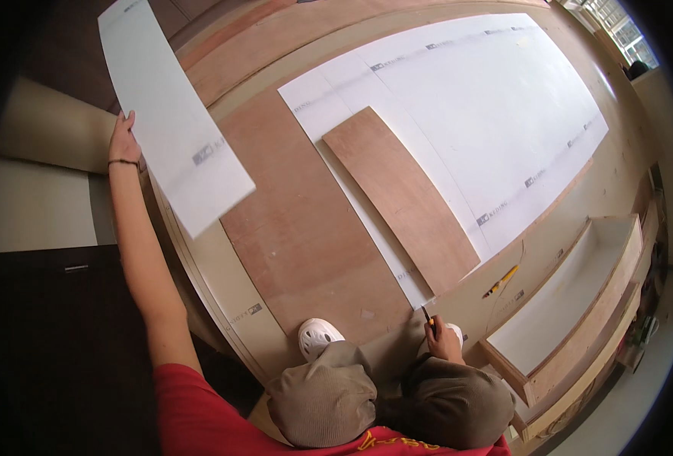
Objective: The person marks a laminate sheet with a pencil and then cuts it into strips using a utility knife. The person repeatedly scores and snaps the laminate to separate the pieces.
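Note:
My left hand (124,143), arm stretched out to the left, grips the edge of a long white panel (173,125) and holds it up at a slant. Low in the middle, my right hand (446,344) is closed round a dark utility knife with an orange part (430,322), its tip close to the near corner of a large white sheet (473,114). A brown plywood strip (401,197) lies across that sheet, near its left edge. Thin lines run across the sheet to the right of the strip.
Under the white sheet lies a brown board (298,228). A yellow utility knife (500,282) rests right of my right hand. Beyond it stands an open wooden box (565,304) with a white inside. A dark surface (47,327) is at the left. My white shoe (319,336) touches the brown board.

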Demonstrator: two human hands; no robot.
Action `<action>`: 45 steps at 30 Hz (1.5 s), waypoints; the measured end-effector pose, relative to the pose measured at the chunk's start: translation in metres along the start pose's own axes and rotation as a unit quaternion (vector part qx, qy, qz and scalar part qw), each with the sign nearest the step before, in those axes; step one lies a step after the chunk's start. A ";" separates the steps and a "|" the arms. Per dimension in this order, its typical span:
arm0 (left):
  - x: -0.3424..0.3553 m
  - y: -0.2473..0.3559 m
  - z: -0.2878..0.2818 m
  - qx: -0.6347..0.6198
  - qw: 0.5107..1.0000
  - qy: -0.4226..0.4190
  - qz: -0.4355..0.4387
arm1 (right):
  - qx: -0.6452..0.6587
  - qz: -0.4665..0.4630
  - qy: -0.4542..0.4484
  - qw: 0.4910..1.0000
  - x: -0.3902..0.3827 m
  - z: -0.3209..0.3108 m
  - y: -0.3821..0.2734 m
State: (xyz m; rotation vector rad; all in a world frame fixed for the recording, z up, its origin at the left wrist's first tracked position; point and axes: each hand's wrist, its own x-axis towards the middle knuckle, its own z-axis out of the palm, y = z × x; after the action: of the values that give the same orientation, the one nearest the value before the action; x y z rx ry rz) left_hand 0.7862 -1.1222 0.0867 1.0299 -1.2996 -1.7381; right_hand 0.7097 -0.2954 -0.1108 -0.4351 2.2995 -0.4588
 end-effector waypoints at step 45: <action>-0.192 -0.300 0.162 0.392 0.902 0.029 -0.179 | 0.204 -0.174 0.143 0.953 0.224 -0.067 -0.114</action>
State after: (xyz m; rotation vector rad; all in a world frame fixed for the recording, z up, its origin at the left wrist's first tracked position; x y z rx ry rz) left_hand 0.6950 -0.8192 -0.1433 1.8501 -1.9244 -1.4019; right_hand 0.5309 -0.4807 -0.1505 -0.5949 2.3153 -1.2173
